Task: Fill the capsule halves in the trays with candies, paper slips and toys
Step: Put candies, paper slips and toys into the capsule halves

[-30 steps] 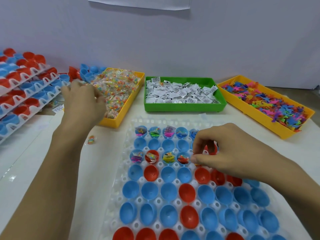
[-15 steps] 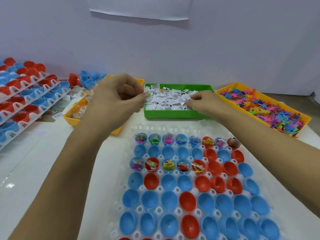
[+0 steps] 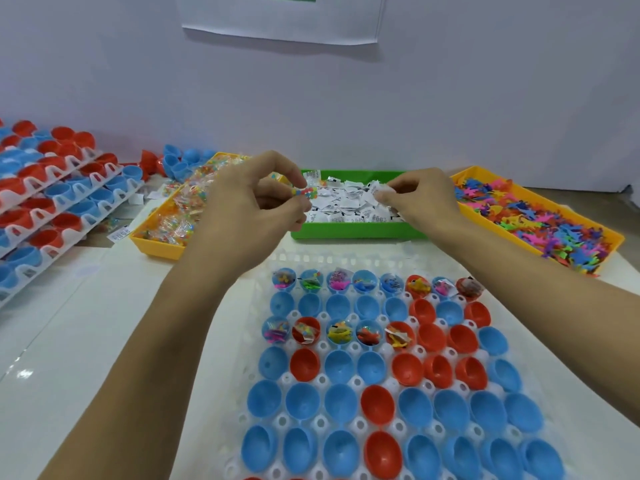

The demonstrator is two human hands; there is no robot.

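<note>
My left hand [image 3: 252, 206] pinches a small packet of coloured candies [image 3: 304, 192] above the near edge of the green bin [image 3: 353, 233] of white paper slips. My right hand [image 3: 422, 199] pinches a paper slip [image 3: 382, 194] over that same bin. Below them lies a white tray [image 3: 263, 410] of blue and red capsule halves. Its far row and five halves of the third row hold candies, slips and toys; the other halves are bare inside.
A yellow bin [image 3: 157, 247] of candy packets stands at the left, and a yellow bin [image 3: 540, 209] of colourful toys at the right. Stacked trays of capsule halves [image 3: 52, 192] fill the far left. Loose blue halves [image 3: 180, 161] lie behind the candy bin.
My left hand came from the candy bin toward the middle with a candy packet. My right hand left the tray, reached into the green bin and now lifts a slip.
</note>
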